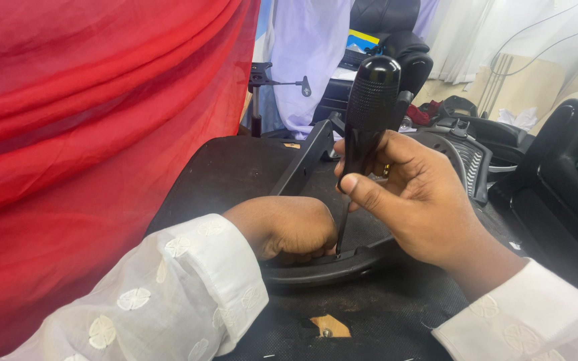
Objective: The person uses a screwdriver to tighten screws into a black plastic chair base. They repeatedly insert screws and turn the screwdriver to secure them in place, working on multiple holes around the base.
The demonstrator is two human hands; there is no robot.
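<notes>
We find the right hand (pixel 417 200) at centre right of the frame, fingers curled and pinched around the lower handle of a black screwdriver (pixel 368 117). The tool stands nearly upright, its tip meeting the black plastic bracket (pixel 342 262) at lower centre. We note the left hand (pixel 287 227) at centre, fingers folded under and pressed down on that bracket beside the tip. The bracket lies on a black chair seat base (pixel 235 167). Red cloth (pixel 88 134) fills the left of the frame.
</notes>
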